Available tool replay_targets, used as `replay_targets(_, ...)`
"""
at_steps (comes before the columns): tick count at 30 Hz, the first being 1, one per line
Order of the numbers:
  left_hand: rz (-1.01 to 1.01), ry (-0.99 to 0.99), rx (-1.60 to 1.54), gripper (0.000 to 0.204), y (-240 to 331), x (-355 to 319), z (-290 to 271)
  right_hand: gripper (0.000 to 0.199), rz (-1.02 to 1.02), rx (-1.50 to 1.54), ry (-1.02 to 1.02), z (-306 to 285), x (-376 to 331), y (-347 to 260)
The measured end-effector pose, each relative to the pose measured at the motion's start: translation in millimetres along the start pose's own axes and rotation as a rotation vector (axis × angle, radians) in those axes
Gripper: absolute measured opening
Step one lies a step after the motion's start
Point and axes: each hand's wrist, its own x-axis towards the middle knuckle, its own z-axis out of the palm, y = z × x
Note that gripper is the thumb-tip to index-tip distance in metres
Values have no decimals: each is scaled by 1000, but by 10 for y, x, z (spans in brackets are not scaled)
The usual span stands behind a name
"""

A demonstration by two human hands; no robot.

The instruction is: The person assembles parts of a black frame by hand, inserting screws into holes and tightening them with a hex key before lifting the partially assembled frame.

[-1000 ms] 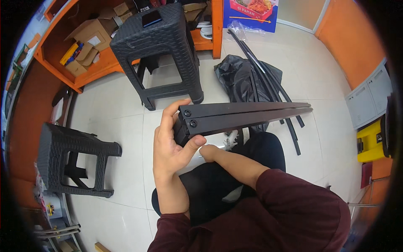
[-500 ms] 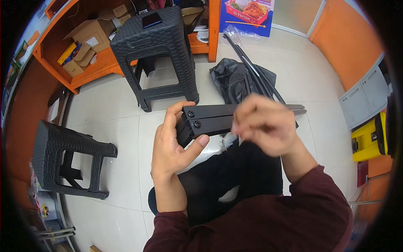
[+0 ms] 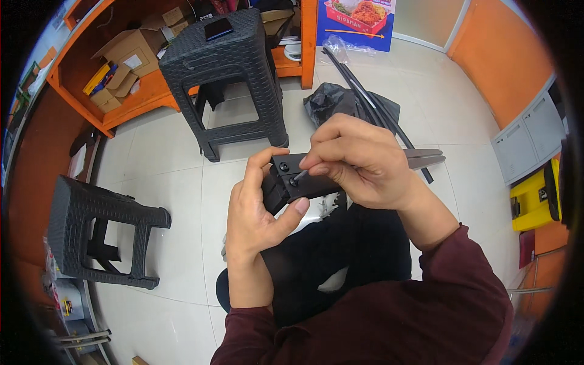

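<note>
A pair of black metal bars, lying side by side, is held across my lap. My left hand grips their near-left end, thumb below and fingers above. Two dark round-headed bolts sit in that end, one on each bar. Between the thumb and fingertips of my right hand is a thin grey hex key, whose tip meets the lower bolt. My right hand covers the middle of the bars, and their far ends stick out beyond it.
Black poles lie on the floor across a black plastic bag. One black stool carries a phone; another stool is at the left. Behind stands an orange shelf with boxes. A yellow case is at right.
My right hand has moved left and closer to the bar end, bringing the hex key onto the lower bolt. My left hand and the bar end have shifted slightly right.
</note>
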Motion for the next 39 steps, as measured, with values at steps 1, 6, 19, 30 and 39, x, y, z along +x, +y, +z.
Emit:
replay_targets(1,16,2,3,68,-2,5,5,14,4,-2,-7,-6,-3,12)
replay_targets(6,46,-8,15,69,-21,27,9,18,-44,-45,-57,-54,38,9)
replay_targets(19,55,18,-7,70,-60,13,11,22,14,-51,-80,-141,130,-82)
replay_targets(30,33,1,50,68,-14,-2,-43,21,-10,129,-174,-255,101,39)
replay_targets(39,53,3,-37,69,-45,-11,-14,18,73,14,-77,-88,291,-112)
